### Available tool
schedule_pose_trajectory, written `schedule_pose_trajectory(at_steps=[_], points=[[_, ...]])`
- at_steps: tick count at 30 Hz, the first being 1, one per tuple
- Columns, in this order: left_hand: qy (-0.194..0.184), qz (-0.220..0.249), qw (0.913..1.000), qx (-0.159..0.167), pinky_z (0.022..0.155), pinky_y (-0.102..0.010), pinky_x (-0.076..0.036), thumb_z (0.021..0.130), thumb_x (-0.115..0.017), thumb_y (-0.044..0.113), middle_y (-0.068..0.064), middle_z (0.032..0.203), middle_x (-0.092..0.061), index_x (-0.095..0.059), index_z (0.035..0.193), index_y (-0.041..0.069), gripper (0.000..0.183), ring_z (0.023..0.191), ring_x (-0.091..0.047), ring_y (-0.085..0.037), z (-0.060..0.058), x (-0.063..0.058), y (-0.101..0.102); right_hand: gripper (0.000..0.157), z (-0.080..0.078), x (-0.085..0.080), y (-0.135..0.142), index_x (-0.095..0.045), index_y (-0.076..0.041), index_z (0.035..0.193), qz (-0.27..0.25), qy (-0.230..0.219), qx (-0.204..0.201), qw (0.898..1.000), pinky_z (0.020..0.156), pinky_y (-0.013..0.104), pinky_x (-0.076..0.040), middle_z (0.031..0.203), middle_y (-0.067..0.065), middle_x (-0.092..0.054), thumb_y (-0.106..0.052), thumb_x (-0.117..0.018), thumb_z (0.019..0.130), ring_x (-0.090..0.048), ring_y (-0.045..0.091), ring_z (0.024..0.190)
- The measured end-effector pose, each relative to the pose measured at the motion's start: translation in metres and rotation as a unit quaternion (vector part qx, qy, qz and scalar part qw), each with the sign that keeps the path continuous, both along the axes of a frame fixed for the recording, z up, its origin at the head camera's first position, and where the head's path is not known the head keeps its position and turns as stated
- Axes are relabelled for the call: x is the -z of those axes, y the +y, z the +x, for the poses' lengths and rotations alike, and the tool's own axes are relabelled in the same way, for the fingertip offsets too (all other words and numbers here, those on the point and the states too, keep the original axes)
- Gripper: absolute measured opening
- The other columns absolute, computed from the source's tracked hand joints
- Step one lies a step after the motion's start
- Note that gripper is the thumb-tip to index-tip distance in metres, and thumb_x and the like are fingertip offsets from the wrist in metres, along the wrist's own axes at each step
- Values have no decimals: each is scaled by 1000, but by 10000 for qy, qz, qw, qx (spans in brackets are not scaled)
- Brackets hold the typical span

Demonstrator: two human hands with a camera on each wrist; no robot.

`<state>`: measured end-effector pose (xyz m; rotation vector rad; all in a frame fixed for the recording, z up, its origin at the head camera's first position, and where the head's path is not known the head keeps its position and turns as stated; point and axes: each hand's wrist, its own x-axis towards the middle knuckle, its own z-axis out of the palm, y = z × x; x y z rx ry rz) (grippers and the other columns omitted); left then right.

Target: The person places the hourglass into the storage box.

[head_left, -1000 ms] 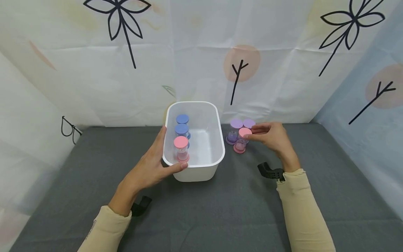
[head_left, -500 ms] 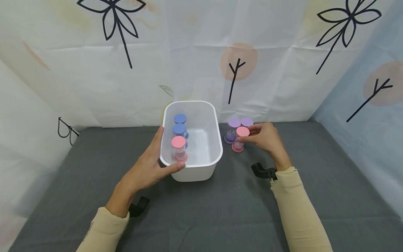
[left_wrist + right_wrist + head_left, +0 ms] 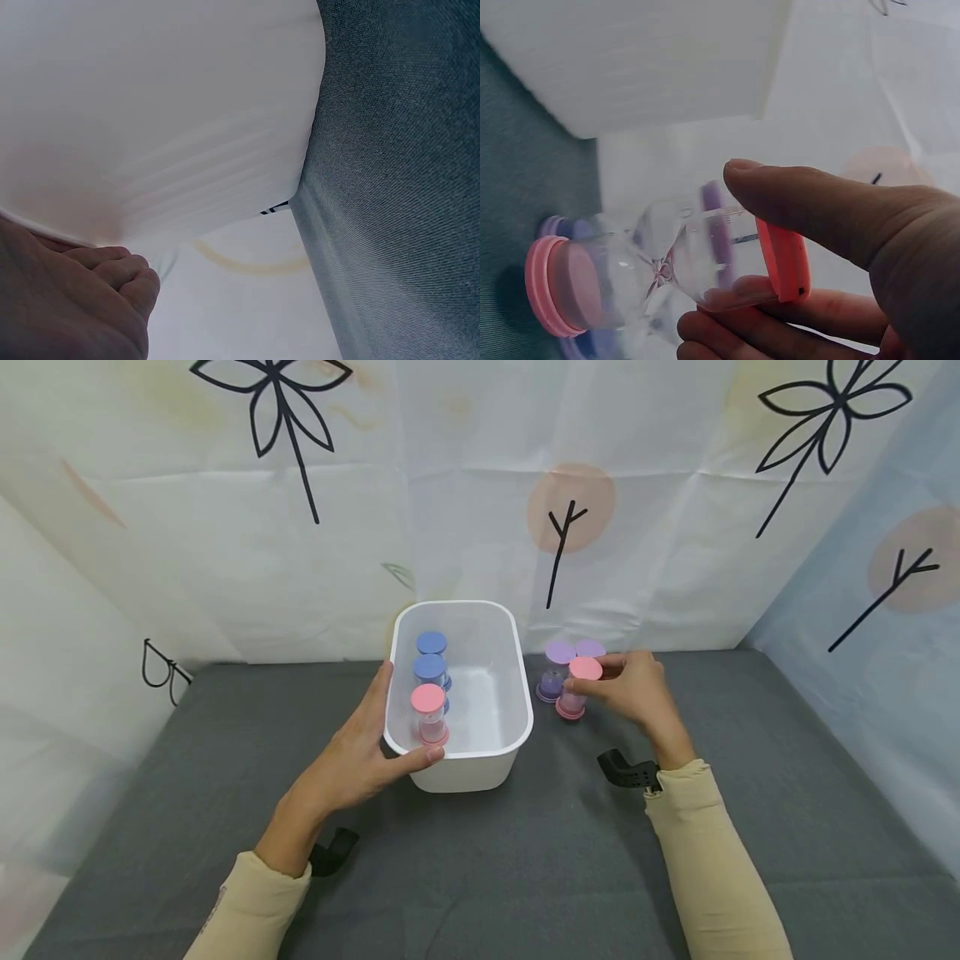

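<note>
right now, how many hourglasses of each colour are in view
Blue hourglasses: 2, in the white bin
Pink hourglasses: 2, one in the bin, one held by the right hand
Purple hourglasses: 2, beside the bin
Total: 6

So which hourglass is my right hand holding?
The pink hourglass outside the white bin; the other pink hourglass and blue hourglasses stand inside, while the purple hourglasses outside differ in colour.

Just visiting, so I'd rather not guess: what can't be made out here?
Head view: lower part of the right purple hourglass, hidden by the held pink hourglass and right hand.
Left wrist view: inside of the white box, hidden by its wall.
Same view: part of the left hand, cut off by edges.
</note>
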<state>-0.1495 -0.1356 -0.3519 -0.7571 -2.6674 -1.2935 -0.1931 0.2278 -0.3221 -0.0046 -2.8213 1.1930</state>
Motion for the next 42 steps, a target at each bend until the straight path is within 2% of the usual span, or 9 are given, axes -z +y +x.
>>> schedule_pose_trajectory(at_steps=[5, 8, 12, 16, 20, 23, 25, 35, 42], points=[[-20, -9, 10000, -29, 110, -62, -30, 85, -79, 49, 5, 168, -7, 4, 164, 30, 116, 148, -26, -23, 0, 1, -1, 55, 10, -17, 2, -72, -1, 123, -827, 413, -62, 9957, 78, 28, -50, 112, 16, -72, -34, -87, 82, -66, 20, 97], [-46, -47, 10000, -49, 109, -63, -31, 84, -79, 50, 5, 168, -8, 4, 164, 29, 117, 147, -27, -23, 0, 1, -1, 50, 15, -24, 1, -71, 1, 124, -1650, 803, -128, 9829, 78, 22, -52, 108, 9, -73, -23, -87, 83, -68, 13, 95], [-64, -87, 9999, -83, 110, -62, -31, 84, -79, 52, 5, 169, -8, 3, 164, 27, 118, 147, -27, -22, 0, 1, 0, 46, 20, -31, 0, -70, 5, 123, -2900, 1303, -325, 9476, 81, 21, -53, 101, 0, -75, -7, -85, 82, -70, 11, 93], [-85, -69, 9999, -87, 110, -63, -31, 83, -80, 52, 5, 169, -7, 4, 164, 28, 118, 147, -26, -22, 0, 1, 0, 40, 22, -34, -2, -71, 9, 119, -3901, 1691, -646, 9028, 84, 25, -55, 99, 6, -76, 4, -82, 82, -71, 17, 92], [-139, -58, 9998, -102, 110, -63, -30, 83, -79, 52, 6, 168, -7, 4, 164, 29, 118, 147, -25, -20, 1, 0, 0, 34, 23, -38, -6, -69, 14, 116, -4504, 2032, -971, 8640, 85, 30, -56, 98, 14, -76, 15, -75, 83, -72, 22, 91], [-140, -78, 9998, -103, 110, -63, -31, 84, -79, 52, 7, 168, -7, 4, 164, 29, 118, 147, -25, -21, 1, 0, 0, 32, 24, -39, -11, -69, 16, 115, -4694, 2132, -1184, 8487, 85, 31, -56, 98, 16, -75, 19, -70, 84, -72, 24, 93], [-128, -88, 9998, -94, 110, -63, -31, 84, -79, 52, 6, 168, -7, 4, 164, 29, 118, 147, -26, -21, 1, 0, 0, 32, 25, -39, -15, -68, 16, 116, -4719, 2111, -1300, 8461, 86, 31, -55, 99, 17, -75, 21, -69, 84, -72, 25, 93], [-84, 78, 9999, -23, 110, -61, -32, 83, -81, 50, 8, 168, -9, 2, 164, 30, 118, 146, -28, -20, 1, 0, 0, 35, 42, -46, -43, -69, 12, 116, -4437, 1881, -1834, 8568, 85, 31, -55, 102, 17, -74, 19, -71, 82, -70, 25, 95], [-25, 79, 10000, 5, 110, -62, -32, 83, -81, 49, 4, 168, -10, 3, 164, 28, 119, 146, -29, -24, 1, 0, 1, 40, 56, -46, -64, -69, 10, 119, -4107, 1678, -2115, 8709, 78, 29, -56, 104, 18, -73, 14, -77, 80, -69, 24, 92]])
